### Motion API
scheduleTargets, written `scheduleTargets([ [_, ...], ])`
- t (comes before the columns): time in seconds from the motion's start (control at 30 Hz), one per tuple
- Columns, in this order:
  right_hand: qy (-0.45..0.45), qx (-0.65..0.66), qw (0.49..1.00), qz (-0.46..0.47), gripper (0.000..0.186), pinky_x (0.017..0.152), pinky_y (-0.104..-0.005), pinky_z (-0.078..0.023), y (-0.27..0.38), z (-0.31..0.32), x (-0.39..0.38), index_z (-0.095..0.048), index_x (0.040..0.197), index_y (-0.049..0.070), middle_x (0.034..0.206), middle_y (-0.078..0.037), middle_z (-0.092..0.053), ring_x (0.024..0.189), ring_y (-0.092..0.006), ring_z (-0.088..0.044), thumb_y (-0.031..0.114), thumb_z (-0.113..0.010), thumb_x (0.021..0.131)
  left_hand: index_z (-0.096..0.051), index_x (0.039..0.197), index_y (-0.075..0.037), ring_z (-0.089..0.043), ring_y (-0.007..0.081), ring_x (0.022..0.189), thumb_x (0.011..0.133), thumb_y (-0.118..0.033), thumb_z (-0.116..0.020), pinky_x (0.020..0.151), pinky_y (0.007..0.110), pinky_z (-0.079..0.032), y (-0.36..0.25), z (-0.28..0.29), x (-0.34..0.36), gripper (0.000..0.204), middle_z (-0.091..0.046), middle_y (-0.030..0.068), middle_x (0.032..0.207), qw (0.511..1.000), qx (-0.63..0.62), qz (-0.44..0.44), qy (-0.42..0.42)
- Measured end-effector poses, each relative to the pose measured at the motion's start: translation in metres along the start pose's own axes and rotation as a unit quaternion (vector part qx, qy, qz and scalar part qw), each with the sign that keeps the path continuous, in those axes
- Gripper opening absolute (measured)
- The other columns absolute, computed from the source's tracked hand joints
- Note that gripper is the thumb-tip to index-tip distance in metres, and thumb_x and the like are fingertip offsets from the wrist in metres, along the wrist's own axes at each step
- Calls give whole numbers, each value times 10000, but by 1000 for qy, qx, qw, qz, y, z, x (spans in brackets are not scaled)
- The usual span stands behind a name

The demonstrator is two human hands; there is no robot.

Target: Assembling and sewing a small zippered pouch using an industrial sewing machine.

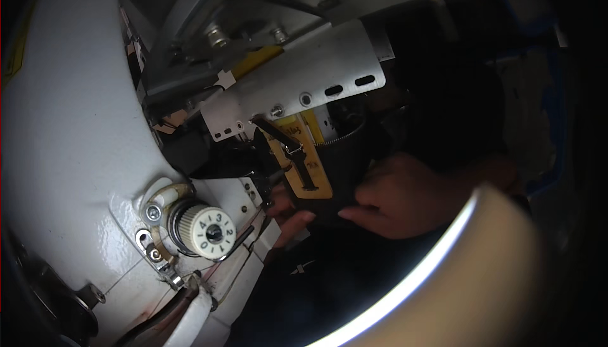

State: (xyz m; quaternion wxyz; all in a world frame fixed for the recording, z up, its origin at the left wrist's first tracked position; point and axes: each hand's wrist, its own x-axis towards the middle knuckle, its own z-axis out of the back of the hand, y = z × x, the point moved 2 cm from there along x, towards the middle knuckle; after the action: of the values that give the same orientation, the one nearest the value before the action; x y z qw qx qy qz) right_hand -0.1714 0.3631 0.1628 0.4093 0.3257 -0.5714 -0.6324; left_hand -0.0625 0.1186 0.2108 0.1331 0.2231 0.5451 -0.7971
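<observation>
A dark piece of cloth (342,173) with a ribbed upper edge hangs between my hands under a sewing machine (69,113). My right hand (405,198) is closed at its right side, fingers curled and thumb pointing left along the lower edge. My left hand (291,220) shows only in part, its thumb and a finger at the cloth's lower left; the other fingers are hidden. A tan slotted plate (310,173) with handwriting and a dark metal clip stands in front of the cloth, between the hands.
A perforated metal bracket (297,84) crosses above the hands. At the left, a numbered dial (212,232) sticks out from the white machine body. A blurred beige curved object (456,283) with a bright edge fills the lower right. Blue tape (557,119) edges a surface at far right.
</observation>
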Motion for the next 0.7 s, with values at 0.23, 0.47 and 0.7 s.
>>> scheduleTargets([
  [0.23,116,1,992,-46,445,586,-409,-563,4,-19,-5,-667,663,13,578,-149,-635,585,-327,-693,347,-670,957,-755,963,34,-706,152,887,812,-176,-865,781,291,-534,6,-19,-14,281,-761,90,973,997,-74,29,22],
  [0.47,38,-31,997,51,355,535,-400,-520,7,-3,-8,-660,685,25,550,-115,-602,540,-299,-656,285,-703,923,-727,999,4,-674,160,870,734,-305,-951,789,302,-512,-19,-15,8,464,-723,75,934,996,77,6,53],
  [0.7,-226,-25,970,87,332,866,-432,-451,-18,24,24,-652,929,55,929,-80,-629,924,-275,-572,357,-777,871,-669,1120,-227,-492,201,1113,729,-244,-895,992,408,-415,-11,-25,-24,451,-529,-41,1160,753,506,-411,-92],
])
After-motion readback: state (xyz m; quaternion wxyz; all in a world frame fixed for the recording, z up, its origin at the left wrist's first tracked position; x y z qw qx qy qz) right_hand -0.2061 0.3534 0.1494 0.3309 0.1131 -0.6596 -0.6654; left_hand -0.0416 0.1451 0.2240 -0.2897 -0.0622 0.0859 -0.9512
